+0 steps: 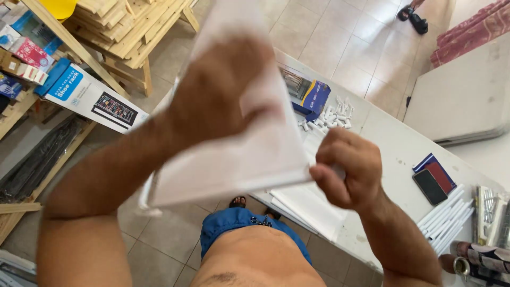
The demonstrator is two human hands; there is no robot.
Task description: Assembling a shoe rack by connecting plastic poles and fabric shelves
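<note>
Head view: left hand (212,93) grips a white panel (234,154) from above, fingers curled over its face, thumb wrapped round the near side. Fingertips hidden behind the panel, so exact pinch can't be told. Panel is held up in the air, tilted, between camera and table, long edge running down toward the lower left.

Right hand (348,167) is closed in a loose fist at the panel's lower right corner, fingers pressed together, thumb against the edge. Looks like it pinches that corner; contact point is blurred.

Below the hands, more white panels (311,207) lie stacked at the near edge of a white table (393,143). Just past the raised panel, a blue box (313,98) sits on the table, with a heap of small white connectors (334,114) right beside it. Further right: a dark phone (430,186) lying on a red-and-blue booklet (441,172), then a bundle of white tubes (446,215) near the table edge.

Off the table, left side: a long white carton (90,98) leans against a wooden rack (32,79) stocked with boxes. Wooden frames (133,32) stand stacked on the tiled floor behind it. Top right, another person's sandalled feet (413,18) on the tiles, well apart from the table.
</note>
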